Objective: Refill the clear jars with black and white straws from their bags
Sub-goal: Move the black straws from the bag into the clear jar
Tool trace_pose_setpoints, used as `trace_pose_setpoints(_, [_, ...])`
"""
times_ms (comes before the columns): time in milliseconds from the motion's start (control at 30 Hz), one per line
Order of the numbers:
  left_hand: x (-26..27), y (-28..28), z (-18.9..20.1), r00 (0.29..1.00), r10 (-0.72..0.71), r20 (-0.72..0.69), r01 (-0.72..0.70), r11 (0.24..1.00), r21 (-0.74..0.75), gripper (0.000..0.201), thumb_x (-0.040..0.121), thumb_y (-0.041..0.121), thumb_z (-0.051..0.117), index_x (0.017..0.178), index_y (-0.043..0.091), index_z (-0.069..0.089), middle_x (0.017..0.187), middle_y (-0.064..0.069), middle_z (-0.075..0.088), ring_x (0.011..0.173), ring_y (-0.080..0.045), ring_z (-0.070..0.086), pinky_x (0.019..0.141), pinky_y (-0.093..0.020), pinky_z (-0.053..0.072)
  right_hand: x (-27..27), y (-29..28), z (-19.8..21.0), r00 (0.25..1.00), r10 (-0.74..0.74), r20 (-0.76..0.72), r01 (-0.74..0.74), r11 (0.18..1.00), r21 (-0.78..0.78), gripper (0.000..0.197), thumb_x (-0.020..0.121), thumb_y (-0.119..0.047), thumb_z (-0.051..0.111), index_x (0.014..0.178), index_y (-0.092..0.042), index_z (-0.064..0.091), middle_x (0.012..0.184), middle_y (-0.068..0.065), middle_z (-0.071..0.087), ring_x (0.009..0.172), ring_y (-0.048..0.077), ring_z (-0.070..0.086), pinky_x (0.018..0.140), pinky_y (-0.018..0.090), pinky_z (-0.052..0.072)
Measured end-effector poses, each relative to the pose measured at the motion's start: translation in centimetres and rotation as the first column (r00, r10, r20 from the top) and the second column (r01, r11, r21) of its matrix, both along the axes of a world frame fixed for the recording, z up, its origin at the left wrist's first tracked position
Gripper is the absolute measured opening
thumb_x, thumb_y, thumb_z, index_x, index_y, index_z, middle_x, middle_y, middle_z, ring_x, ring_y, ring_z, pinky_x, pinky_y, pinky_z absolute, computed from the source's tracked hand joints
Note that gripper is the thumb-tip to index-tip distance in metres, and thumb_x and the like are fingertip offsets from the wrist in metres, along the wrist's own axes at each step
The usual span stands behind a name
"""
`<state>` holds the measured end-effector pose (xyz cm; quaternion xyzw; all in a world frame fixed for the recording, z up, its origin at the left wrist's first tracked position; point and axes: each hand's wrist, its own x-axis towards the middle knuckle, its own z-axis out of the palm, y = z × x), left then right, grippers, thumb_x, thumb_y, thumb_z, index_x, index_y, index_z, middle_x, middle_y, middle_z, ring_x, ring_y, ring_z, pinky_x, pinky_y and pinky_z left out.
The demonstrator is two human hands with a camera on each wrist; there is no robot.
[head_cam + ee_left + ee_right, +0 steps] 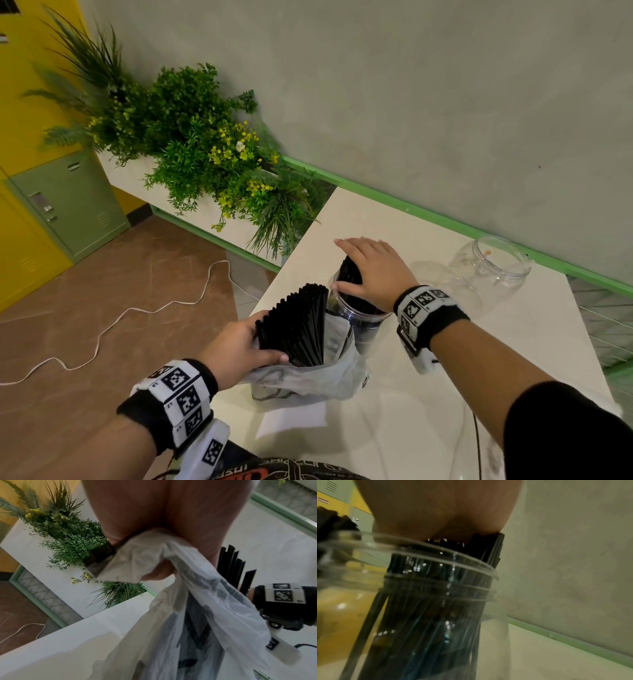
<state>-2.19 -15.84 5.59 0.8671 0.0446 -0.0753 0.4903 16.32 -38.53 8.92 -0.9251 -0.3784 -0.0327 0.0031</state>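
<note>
The white table (428, 394) takes up most of what I see, set against a grey wall (445, 85) with a green rail (445, 222) along its foot. To my left a white planter box (144, 185) carries bushy green plants with yellow flowers (202, 137), and beyond it stand yellow and green lockers (65, 205). A white cable (113, 322) snakes over the brown floor.

On the table in front of me slumps a translucent plastic bag (308, 380) with a fanned bundle of black straws (298, 325) sticking up out of its mouth. My left hand (239, 346) grasps the bag's edge together with the side of that bundle, thumb across the straws; the left wrist view shows the plastic bunched in my curled fingers (154, 574).

Just behind the bag, touching it, stands a clear jar (356, 308) already holding more black straws (436, 615), leaning toward the far rim. My right hand (370, 270) lies flat over their tops at the jar's mouth, fingers straight, pressing down rather than gripping.

Further right, well apart, a second clear jar (493, 267) stands near the rail with no straws in it.

Both wrists wear black bands with printed marker squares (424, 305).
</note>
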Motion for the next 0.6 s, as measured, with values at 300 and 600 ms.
trace_pose_setpoints(300, [-0.2,0.1,-0.1,1.0,0.018,0.001,-0.018,1.0,0.019,0.042,0.072,0.023,0.082,0.099,0.041,0.055,0.097,0.021,0.067,0.09,0.016,0.057,0.073,-0.006,0.043,-0.3,0.6,-0.3,0.983,-0.177,0.047,0.132,0.864,0.486,0.033,0.09,-0.041,0.061,0.105,-0.012,0.06,0.098,0.003,0.057,0.092,0.023,0.051,0.079,0.035,0.044])
trace_pose_setpoints(600, [-0.1,0.0,-0.3,1.0,0.014,0.011,-0.014,0.999,0.038,0.041,0.071,0.025,0.082,0.095,0.043,0.054,0.092,0.023,0.069,0.089,0.012,0.059,0.078,-0.014,0.046,1.3,0.3,0.0,0.975,-0.204,-0.088,0.219,0.948,0.231,0.036,0.094,-0.041,0.051,0.127,-0.026,0.052,0.119,0.001,0.055,0.108,0.026,0.053,0.087,0.04,0.048])
